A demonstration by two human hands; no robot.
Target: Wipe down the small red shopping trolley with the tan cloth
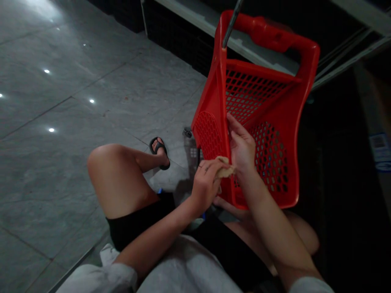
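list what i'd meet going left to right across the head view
Bent knee, sandal, left hand, cloth, right hand, blue-and-white label

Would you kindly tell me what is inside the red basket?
The right hand reaches into the red basket, by one side wall, with perforated panels around. That hand and its forearm cover part of the interior; what lies behind them cannot be seen.
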